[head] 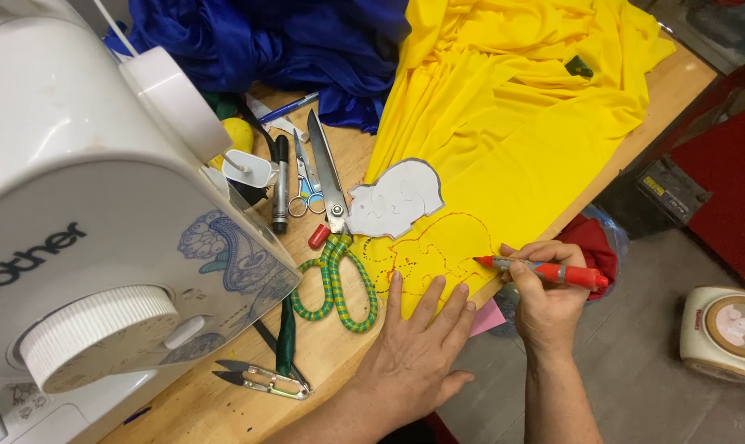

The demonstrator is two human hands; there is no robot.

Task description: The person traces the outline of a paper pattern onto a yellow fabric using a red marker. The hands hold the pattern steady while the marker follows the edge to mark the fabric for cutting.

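My right hand (545, 300) grips a red marker (547, 271) with its tip on the yellow fabric (512, 115), beside a dotted red animal outline (434, 247). Flat on the fabric's near edge, just below that outline, lies my left hand (418, 349) with its fingers spread. A grey card template (397, 197) of the same animal shape rests above the outline, partly on the wooden table (352, 148).
A white sewing machine (85, 189) fills the left. Large scissors with green-wrapped handles (333, 247), small scissors (305, 185), a black marker (280, 185), a red cap (318, 237) and thread snips (261, 381) lie beside it. Blue fabric (290, 41) is heaped at the back.
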